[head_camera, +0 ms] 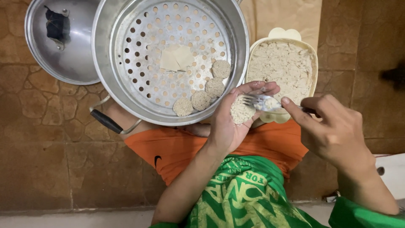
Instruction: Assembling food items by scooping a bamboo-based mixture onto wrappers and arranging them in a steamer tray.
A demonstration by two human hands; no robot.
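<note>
Steamer pot [105,63] — patties [201,100] inside — beside mince tub [313,55].

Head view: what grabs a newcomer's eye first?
The big round perforated metal steamer pot at top centre, with four pale round patties along its lower right edge. Below right, the left hand cups a lump of pale mixture while the right hand presses a metal fork into it.
</note>
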